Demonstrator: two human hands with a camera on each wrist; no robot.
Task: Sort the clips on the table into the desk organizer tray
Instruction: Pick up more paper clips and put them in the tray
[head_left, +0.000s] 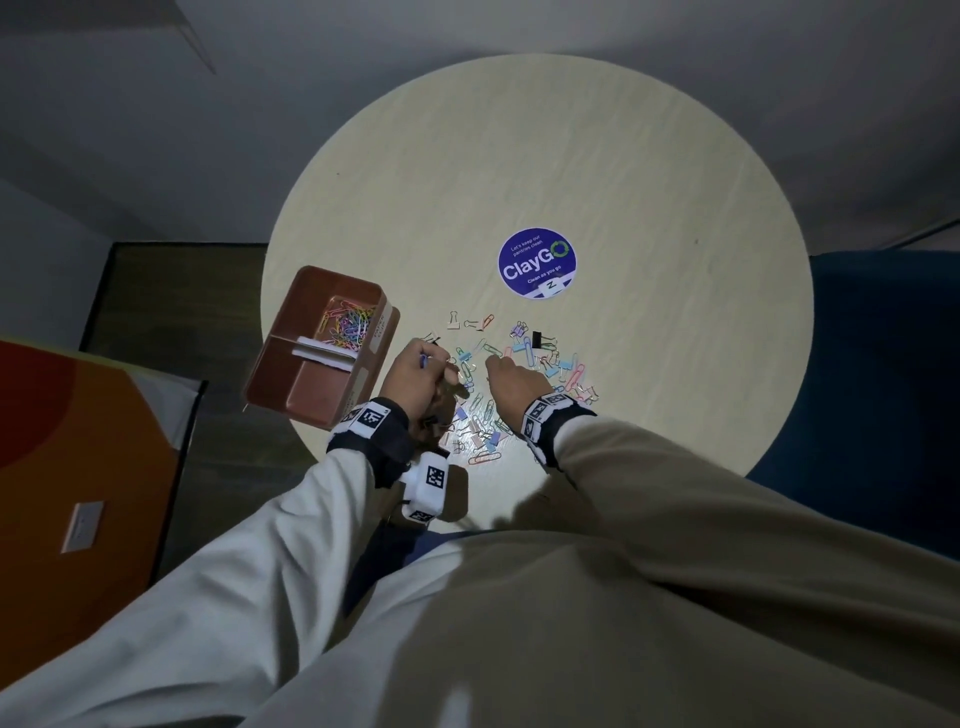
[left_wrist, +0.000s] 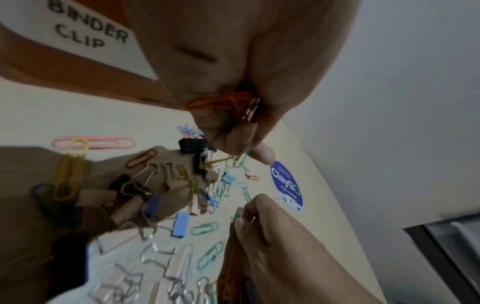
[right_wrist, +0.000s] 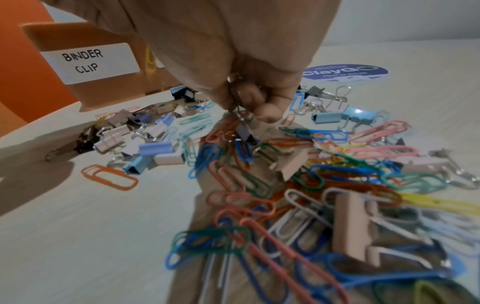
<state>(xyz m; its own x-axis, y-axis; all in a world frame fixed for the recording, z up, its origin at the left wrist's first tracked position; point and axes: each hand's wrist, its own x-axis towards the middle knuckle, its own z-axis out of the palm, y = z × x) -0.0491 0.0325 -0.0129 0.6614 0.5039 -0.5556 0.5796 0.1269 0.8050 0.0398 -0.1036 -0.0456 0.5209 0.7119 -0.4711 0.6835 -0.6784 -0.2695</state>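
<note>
Left hand (head_left: 415, 374): fingers (left_wrist: 241, 135) curled tight around a small bunch of paper clips (left_wrist: 226, 102), orange and green wires showing between them; it hovers over the near-left part of the heap.
Right hand (head_left: 514, 379): fingers (right_wrist: 259, 102) pinched together on the wire handle of a binder clip (right_wrist: 245, 131), whose dark blue body hangs just above the heap.
Clip heap (head_left: 519, 374): coloured paper clips and binder clips mixed, spread on the tabletop (head_left: 623, 182) in front of the person, between the two hands and beyond them.
Organizer tray (head_left: 291, 384): brown, at the left edge of the tabletop, partly over the rim; far compartment holds coloured paper clips (head_left: 348, 325); near compartment bears a label (right_wrist: 89, 62) reading "BINDER CLIP".
Sticker (head_left: 537, 262): round, blue, "ClayGo", on the tabletop beyond the heap.
Hard to tell: how many clips the left hand holds, since the palm hides most of them; the clips under both wrists in the head view; the nearest clips in the right wrist view are blurred.
</note>
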